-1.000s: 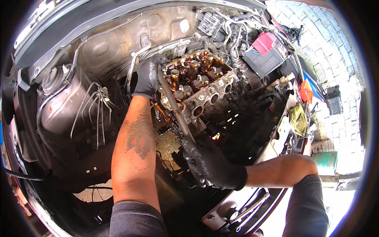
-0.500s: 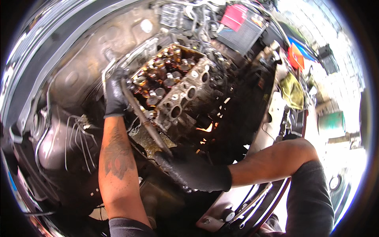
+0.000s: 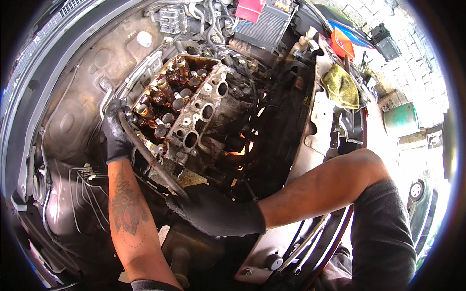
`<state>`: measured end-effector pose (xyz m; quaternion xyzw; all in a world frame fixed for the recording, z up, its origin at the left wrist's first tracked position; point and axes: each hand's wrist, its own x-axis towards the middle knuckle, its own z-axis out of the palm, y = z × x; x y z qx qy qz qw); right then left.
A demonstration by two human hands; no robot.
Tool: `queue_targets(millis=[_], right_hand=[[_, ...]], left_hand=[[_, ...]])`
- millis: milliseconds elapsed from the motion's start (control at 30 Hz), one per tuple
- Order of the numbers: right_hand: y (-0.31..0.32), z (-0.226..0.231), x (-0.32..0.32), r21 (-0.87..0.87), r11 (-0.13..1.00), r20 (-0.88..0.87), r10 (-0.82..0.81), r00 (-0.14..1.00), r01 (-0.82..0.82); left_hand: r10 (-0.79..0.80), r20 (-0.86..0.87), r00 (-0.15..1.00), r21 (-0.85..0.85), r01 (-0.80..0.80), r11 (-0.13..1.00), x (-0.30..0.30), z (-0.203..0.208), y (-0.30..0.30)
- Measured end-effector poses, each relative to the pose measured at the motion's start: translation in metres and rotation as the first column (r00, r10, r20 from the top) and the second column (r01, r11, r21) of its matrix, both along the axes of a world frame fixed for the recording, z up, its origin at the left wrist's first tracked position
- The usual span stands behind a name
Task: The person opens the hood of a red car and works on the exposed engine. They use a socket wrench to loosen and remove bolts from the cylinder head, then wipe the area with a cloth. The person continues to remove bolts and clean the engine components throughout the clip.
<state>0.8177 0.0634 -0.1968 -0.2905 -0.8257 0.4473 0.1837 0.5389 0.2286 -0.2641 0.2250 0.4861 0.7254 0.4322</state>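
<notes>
Both my hands, in black gloves, are on a long, worn metal bar [image 3: 156, 165] that slants across the near left corner of an opened engine. Closed around its far end is my left hand [image 3: 117, 131], beside the cylinder head [image 3: 199, 116]; what the bar's far end fits on is hidden. My right hand [image 3: 218, 212] wraps the near end, in front of the engine. Oily brown valve parts [image 3: 167, 92] lie exposed inside the head, and round ports line its right side.
A battery [image 3: 264, 29] with a red sheet sits at the far side. On the right front panel lie a yellow-green cloth [image 3: 341, 86] and an orange funnel-like piece [image 3: 342, 43]. A green container [image 3: 401, 119] stands beyond. Thin metal lines [image 3: 87, 194] bend at the left.
The whole view has shifted, so the engine sits further left in it. Both hands keep their hold on the bar, which has moved slightly toward me against the engine.
</notes>
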Motion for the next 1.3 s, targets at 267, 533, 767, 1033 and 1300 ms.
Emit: queue_targets(millis=[267, 533, 767, 1033, 1300], right_hand=[[0.018, 0.033, 0.002, -0.393, 0.905, 0.228, -0.078, 0.971, 0.165], [0.11, 0.082, 0.078, 0.432, 0.896, 0.587, -0.194, 0.786, -0.102], [0.146, 0.106, 0.069, 0.837, 0.543, 0.5, -0.708, 0.499, -0.069], [0.14, 0.089, 0.066, 0.783, 0.617, 0.567, -0.659, 0.494, -0.076], [0.186, 0.07, 0.078, 0.85, 0.476, 0.494, -0.575, 0.653, -0.225]], left_hand=[[-0.102, 0.042, 0.994, 0.061, 0.099, 0.993, 0.005, -0.001, 0.0], [0.04, -0.141, 0.989, 0.149, -0.018, 0.989, -0.005, -0.028, 0.011], [0.083, -0.119, 0.989, -0.139, -0.1, 0.985, 0.013, -0.001, 0.007], [0.149, -0.206, 0.967, 0.072, -0.137, 0.988, 0.021, 0.005, 0.0], [0.12, -0.221, 0.968, -0.137, -0.153, 0.979, 0.001, -0.023, 0.018]])
